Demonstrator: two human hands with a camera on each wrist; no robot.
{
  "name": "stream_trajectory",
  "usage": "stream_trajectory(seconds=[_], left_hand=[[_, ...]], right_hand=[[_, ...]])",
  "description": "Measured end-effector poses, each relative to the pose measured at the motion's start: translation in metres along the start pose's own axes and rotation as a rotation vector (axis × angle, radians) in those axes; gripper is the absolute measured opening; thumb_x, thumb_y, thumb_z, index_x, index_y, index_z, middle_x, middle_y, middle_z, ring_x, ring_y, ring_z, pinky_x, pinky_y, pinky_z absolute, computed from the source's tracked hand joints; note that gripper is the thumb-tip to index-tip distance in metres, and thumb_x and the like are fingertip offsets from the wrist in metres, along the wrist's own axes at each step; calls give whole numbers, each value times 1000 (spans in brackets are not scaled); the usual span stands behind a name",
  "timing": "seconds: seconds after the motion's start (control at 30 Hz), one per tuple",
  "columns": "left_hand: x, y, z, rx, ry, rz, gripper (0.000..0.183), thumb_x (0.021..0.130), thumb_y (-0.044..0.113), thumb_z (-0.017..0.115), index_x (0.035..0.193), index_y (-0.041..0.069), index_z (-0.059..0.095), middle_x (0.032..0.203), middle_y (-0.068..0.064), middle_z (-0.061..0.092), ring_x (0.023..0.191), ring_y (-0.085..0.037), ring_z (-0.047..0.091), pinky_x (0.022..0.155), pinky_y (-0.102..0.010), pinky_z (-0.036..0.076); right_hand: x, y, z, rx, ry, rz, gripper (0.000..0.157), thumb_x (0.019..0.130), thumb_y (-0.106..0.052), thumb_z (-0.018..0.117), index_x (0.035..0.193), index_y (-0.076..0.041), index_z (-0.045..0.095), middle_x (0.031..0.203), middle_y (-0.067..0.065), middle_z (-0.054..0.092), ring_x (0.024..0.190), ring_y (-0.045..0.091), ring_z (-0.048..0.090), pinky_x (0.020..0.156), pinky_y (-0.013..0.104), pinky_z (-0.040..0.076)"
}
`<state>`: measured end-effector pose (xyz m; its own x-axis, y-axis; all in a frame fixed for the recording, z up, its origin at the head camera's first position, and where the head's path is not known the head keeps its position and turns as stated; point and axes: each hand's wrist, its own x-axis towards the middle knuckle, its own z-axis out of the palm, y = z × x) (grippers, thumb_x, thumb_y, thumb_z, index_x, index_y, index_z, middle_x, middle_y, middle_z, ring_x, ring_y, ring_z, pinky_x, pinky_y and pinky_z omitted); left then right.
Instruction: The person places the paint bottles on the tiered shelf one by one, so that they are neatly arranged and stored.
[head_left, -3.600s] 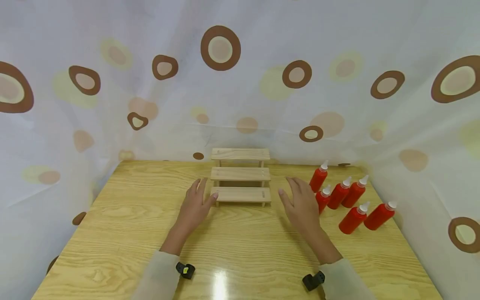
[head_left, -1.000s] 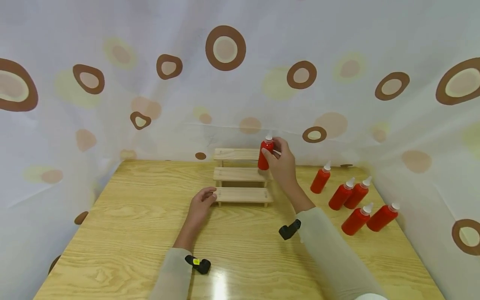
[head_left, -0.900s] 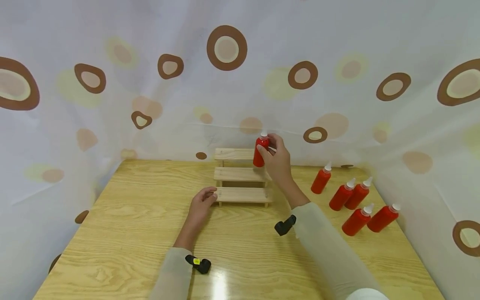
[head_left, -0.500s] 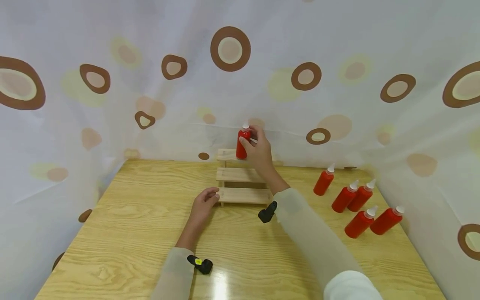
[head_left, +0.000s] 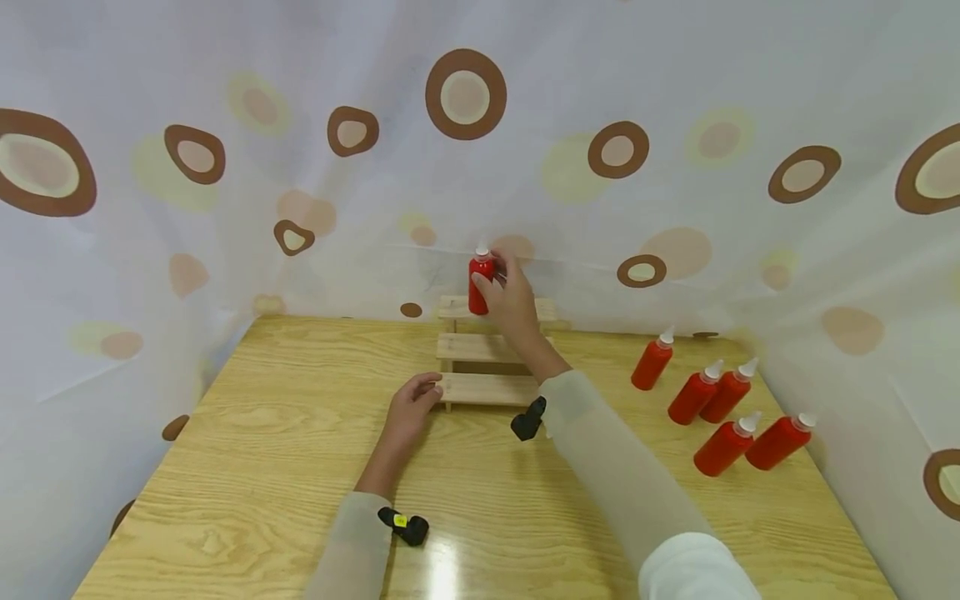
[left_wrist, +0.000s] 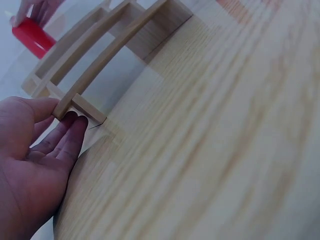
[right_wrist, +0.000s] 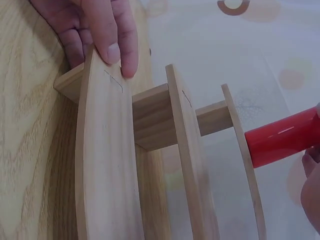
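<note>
The person's right hand (head_left: 514,304) grasps a red bottle (head_left: 477,302) upright on the top step (head_left: 456,307) of the wooden rack (head_left: 480,345), thumb and fingers curled around its body. The left hand (head_left: 408,410) pinches the lowest step's (head_left: 487,388) left end, fingers bent underneath.

Screened-off tabletop workspace, room type unclear: patterned white sheeting (head_left: 405,183) behind and both sides of wood-grain table (head_left: 285,425).
</note>
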<state>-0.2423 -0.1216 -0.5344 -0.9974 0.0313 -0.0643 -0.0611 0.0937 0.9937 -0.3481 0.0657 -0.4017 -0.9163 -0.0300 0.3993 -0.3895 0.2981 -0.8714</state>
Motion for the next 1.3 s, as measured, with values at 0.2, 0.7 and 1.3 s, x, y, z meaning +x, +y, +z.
stream_trajectory(seconds=[0.2, 0.7, 1.3], left_hand=[[5, -6, 2, 2, 4, 3, 32, 102, 27, 60, 132, 15, 64, 127, -12, 62, 116, -27, 61, 101, -43, 48], [1, -6, -10, -11, 21, -18, 33, 102, 26, 60, 133, 15, 63, 129, -13, 62, 117, -28, 61, 105, -45, 48], [-2, -6, -13, -17, 21, -16, 33, 102, 27, 60, 133, 15, 62, 128, -12, 60, 118, -28, 58, 105, -45, 46]], right_hand=[[-13, 6, -23, -15, 12, -26, 57, 99, -26, 65, 146, -4, 44, 146, 16, 51, 137, 32, 47, 117, 44, 37], [-107, 11, -124, -107, 175, 15, 58, 97, -33, 68, 146, -9, 47, 146, 10, 47, 137, 26, 45, 119, 42, 35], [-245, 15, -210, -267, 432, 271, 53, 98, -25, 68, 146, -15, 48, 141, -1, 49, 135, 13, 46, 110, 13, 36]])
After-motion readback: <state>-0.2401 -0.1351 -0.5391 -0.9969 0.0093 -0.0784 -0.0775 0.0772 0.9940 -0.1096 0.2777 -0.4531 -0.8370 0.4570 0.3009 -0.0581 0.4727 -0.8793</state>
